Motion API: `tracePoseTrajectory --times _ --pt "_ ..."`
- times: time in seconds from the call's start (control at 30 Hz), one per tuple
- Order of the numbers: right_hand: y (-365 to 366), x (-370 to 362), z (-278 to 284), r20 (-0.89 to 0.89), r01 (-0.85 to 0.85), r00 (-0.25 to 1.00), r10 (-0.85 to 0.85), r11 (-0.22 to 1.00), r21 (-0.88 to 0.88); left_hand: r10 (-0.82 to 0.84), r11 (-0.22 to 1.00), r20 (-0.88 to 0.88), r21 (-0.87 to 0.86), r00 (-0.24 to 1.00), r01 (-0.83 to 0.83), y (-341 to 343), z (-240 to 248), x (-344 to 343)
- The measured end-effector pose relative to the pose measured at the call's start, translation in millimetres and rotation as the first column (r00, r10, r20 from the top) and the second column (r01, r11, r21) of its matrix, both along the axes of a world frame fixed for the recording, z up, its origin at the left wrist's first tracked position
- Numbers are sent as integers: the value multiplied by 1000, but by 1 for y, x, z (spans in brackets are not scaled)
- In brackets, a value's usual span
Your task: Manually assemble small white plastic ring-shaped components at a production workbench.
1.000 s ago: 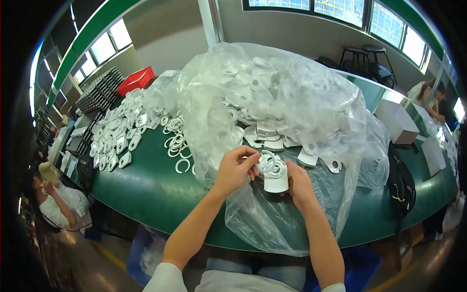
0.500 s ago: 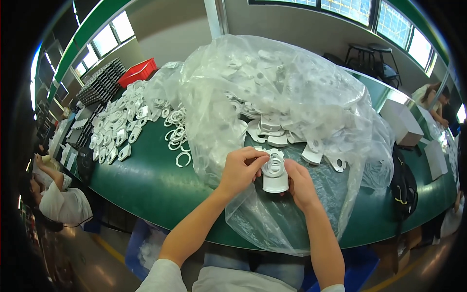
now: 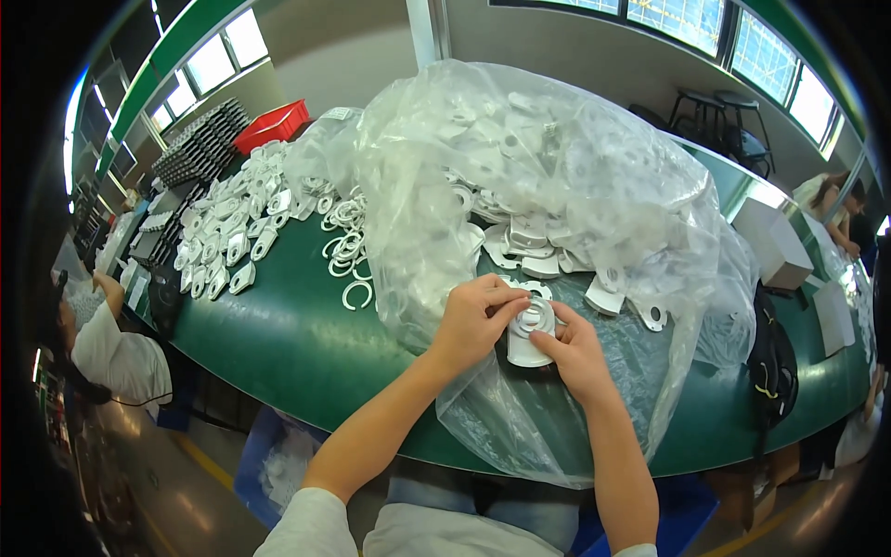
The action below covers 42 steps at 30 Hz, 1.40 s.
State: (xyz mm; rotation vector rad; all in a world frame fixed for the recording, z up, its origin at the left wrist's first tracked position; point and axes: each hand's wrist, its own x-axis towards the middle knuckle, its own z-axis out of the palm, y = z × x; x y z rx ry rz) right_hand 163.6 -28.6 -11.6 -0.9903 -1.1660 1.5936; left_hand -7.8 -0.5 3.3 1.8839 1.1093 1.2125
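A white plastic part (image 3: 527, 356), with a rounded lower plate and a round opening above, stands between my two hands over the table. My right hand (image 3: 580, 357) grips its right side, the thumb pressed on its front. Against the opening lies a white ring (image 3: 532, 316). My left hand (image 3: 475, 320) has thumb and forefinger closed on the ring's upper left edge; its other fingers are curled behind. Just beyond, a heap of similar white parts (image 3: 534, 232) spills from a large clear plastic bag (image 3: 408, 186).
Loose white rings (image 3: 355, 295) and a pile of white oval plates (image 3: 227, 232) lie left on the green table (image 3: 297, 348). Behind them are a red bin (image 3: 274, 125) and stacked dark trays (image 3: 200, 148). White boxes (image 3: 770, 246) and a black bag (image 3: 770, 348) stand right.
My right thumb has moved from the part's side onto its front. My left fingers have shifted onto the ring. The view has turned slightly.
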Motion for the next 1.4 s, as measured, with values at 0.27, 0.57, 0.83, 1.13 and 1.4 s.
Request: tracePoseTrajectory --times 0.27,0.57,0.83,1.13,1.4 --pt "-1 1 -1 -1 45 999 -45 998 45 -20 1000 32 -13 999 21 2 -2 -2" --pt "-2 -2 -3 -110 75 992 -63 991 107 -63 988 171 -131 983 86 1 4 -1" --pt "-1 -6 1 6 85 996 -87 983 165 -56 919 324 -353 944 175 7 0 -5" --pt "-4 -10 2 -136 81 988 -69 993 81 0 938 375 -322 927 130 1 -9 4" --pt "1 -6 -5 -156 70 987 -49 989 132 -36 911 412 -360 910 199 0 -5 5"
